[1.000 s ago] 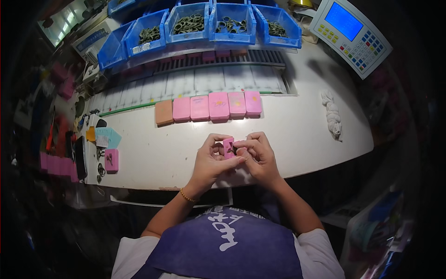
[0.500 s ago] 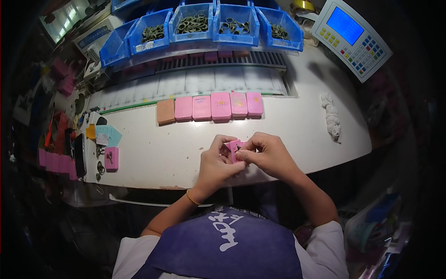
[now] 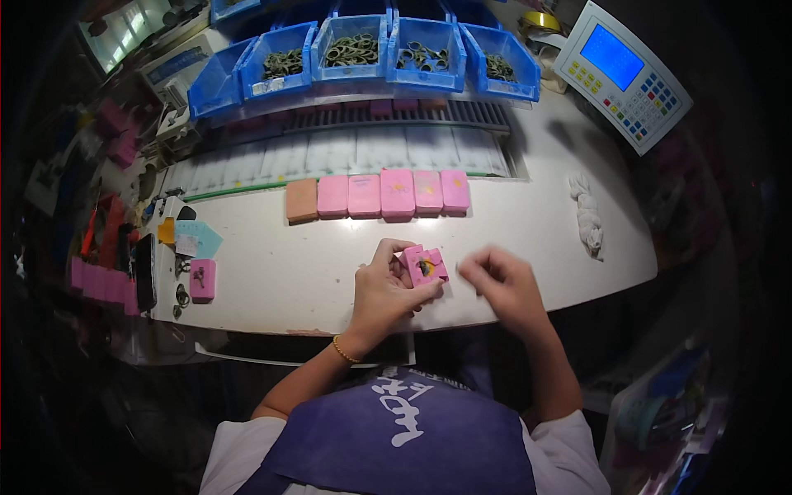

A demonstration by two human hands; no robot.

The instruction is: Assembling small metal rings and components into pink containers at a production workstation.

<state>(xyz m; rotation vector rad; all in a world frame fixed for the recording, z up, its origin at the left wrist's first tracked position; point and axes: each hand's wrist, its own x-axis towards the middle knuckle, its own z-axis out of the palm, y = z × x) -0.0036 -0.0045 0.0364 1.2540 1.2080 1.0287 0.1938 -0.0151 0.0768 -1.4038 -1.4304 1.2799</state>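
Observation:
My left hand (image 3: pixel 381 285) is closed around a small pink mould block (image 3: pixel 438 272), thumb along its near side and fingers behind it. The block's upper face has notched edges and a hollow, in which a small dark piece (image 3: pixel 426 267) with a yellowish rim shows; I cannot make out what it is. To the right of the block and apart from it is my right hand (image 3: pixel 510 289), its fingers curled but smeared by motion. Whether anything small is between them does not show.
Beyond my hands stands a row of pink blocks (image 3: pixel 397 196) with a brown block (image 3: pixel 301 200) at its left end. Blue bins (image 3: pixel 350 70) of dark metal rings line the back. A control panel (image 3: pixel 625 76), twisted white cloth (image 3: pixel 586 214) and pink block (image 3: pixel 203 280) flank the table.
My right hand has come off the pink mould block and moved right, uncovering the hollow with the dark piece. My left hand still holds the block. The whole view has shifted slightly.

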